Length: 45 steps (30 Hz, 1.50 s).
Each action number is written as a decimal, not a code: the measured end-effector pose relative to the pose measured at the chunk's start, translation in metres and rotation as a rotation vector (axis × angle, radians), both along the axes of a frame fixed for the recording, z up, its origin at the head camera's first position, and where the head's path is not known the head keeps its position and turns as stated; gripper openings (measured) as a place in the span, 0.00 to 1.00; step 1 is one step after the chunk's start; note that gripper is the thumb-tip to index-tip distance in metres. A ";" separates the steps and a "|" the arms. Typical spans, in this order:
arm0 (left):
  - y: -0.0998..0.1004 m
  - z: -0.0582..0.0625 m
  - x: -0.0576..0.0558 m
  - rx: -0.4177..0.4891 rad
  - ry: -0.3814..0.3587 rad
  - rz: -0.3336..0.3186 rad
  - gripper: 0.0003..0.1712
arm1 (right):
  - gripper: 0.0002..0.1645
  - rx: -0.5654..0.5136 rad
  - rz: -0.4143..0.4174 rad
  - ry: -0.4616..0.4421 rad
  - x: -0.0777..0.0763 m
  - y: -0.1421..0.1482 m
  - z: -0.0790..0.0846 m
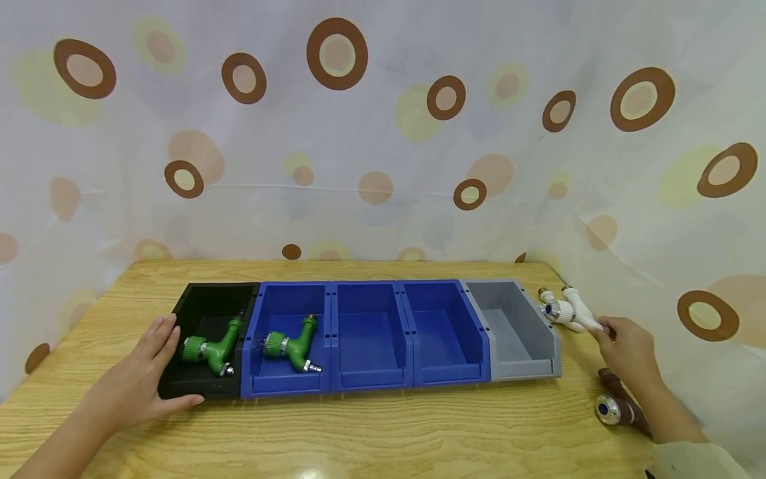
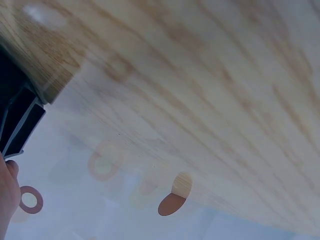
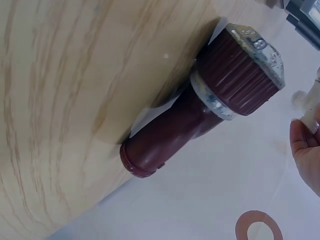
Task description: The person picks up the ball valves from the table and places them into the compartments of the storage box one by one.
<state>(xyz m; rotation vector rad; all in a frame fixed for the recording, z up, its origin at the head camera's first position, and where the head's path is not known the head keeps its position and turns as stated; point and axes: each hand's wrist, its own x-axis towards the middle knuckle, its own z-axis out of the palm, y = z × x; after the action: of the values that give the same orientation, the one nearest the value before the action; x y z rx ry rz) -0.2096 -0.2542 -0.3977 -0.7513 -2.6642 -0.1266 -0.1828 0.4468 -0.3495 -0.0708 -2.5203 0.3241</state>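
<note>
My left hand rests along the left side of the black bin, fingers straight on its rim and thumb by its front edge. The left wrist view catches only a bit of this hand beside the black bin. At the far right my right hand pinches one end of a white pipe valve, its round knob close to the grey bin. Another white fitting shows partly behind it. In the right wrist view, fingers hold the white valve at the frame edge.
Green valves lie in the black bin and in the left blue bin. Two more blue bins stand in the row before the grey one. A brown valve lies on the table below my right forearm. Patterned sheets hang behind and at right.
</note>
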 end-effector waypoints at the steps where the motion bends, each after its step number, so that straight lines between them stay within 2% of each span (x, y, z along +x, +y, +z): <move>1: 0.000 0.000 0.000 0.000 0.000 0.000 0.66 | 0.08 0.002 -0.001 0.006 0.000 -0.001 0.000; 14: 0.001 0.000 0.000 0.007 0.003 0.007 0.66 | 0.08 0.012 0.069 0.094 -0.005 -0.018 0.006; 22: 0.002 0.001 0.000 0.011 0.008 -0.005 0.65 | 0.07 -0.024 0.114 0.094 -0.010 -0.039 0.013; 26: 0.002 0.000 0.000 0.008 0.003 0.002 0.66 | 0.08 -0.050 0.139 0.100 -0.011 -0.050 0.012; 32: 0.001 0.000 0.000 0.005 0.017 0.006 0.66 | 0.08 -0.073 0.177 0.158 -0.015 -0.064 0.011; 38: 0.001 0.001 0.001 0.004 0.011 0.009 0.66 | 0.08 -0.049 0.209 0.226 -0.017 -0.080 0.011; 45: 0.002 0.002 0.001 0.002 -0.019 0.015 0.65 | 0.11 -0.049 0.262 0.248 -0.017 -0.098 0.009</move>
<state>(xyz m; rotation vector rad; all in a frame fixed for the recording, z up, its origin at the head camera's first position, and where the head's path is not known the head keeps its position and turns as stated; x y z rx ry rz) -0.2081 -0.2524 -0.3959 -0.7335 -2.6870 -0.1337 -0.1999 0.3490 -0.3407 0.2667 -2.2759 0.4688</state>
